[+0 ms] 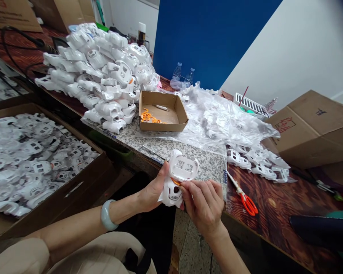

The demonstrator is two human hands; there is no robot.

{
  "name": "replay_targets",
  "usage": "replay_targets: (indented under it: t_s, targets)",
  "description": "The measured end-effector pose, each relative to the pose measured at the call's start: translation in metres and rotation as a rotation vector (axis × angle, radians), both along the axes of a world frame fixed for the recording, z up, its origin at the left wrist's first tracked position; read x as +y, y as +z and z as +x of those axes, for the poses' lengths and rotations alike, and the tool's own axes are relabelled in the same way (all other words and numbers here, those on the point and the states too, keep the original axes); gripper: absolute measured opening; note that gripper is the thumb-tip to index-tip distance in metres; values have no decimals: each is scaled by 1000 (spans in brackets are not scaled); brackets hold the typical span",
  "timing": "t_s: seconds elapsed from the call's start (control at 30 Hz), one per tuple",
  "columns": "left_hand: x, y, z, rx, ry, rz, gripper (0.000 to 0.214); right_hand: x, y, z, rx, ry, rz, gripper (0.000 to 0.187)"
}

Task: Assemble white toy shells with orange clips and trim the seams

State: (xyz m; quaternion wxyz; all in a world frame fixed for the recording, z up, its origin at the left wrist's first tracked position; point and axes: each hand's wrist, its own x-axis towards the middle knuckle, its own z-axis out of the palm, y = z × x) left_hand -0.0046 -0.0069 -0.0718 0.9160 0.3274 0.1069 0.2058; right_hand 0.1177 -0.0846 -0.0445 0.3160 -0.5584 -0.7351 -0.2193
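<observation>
Over the front edge of the work surface, my left hand (pixel 154 192) grips a white plastic shell (pixel 171 190) by its left side. The shell has an upper frame with two square windows and dark lettering on its lower part. My right hand (pixel 204 201) pinches at the shell's right side, thumb and forefinger pressed against a small orange piece (pixel 176 182) at the joint between the two parts. Most of that orange piece is hidden by the fingers. Behind the hands, a shallow cardboard tray (pixel 162 126) holds orange pieces (pixel 150 117) and a white pen-like tool (pixel 161 108).
A tall heap of white shells (pixel 103 72) stands at back left. Another cardboard box (pixel 74 186) full of shells sits lower left. Clear plastic bags (pixel 217 114) lie behind the tray. Orange-handled scissors (pixel 248 204) rest at right, near more shells (pixel 257 163) and a large carton (pixel 314 129).
</observation>
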Motion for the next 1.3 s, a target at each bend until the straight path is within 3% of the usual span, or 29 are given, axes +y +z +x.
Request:
replay_targets:
  t_s: [0.13,0.27,0.43,0.73,1.0,1.3]
  targets:
    - [3,5,-5,-11,2,-16,84,0,-5,-2,19,19,83,9]
    - [7,17,-9,-51,48,-23,85,-4,-4,-5,-12,15,63,21]
    - [8,24,-12,-59,-23,-24,87,-10,5,-5,-14,31,58,22]
    - [8,22,-13,-63,-30,-34,77,-8,0,1,-61,48,32,25]
    - [11,14,-20,16,-135,-31,81,0,-5,8,-66,121,23,26]
    - [25,13,-29,20,-140,32,81,13,-12,5,-30,159,1,27]
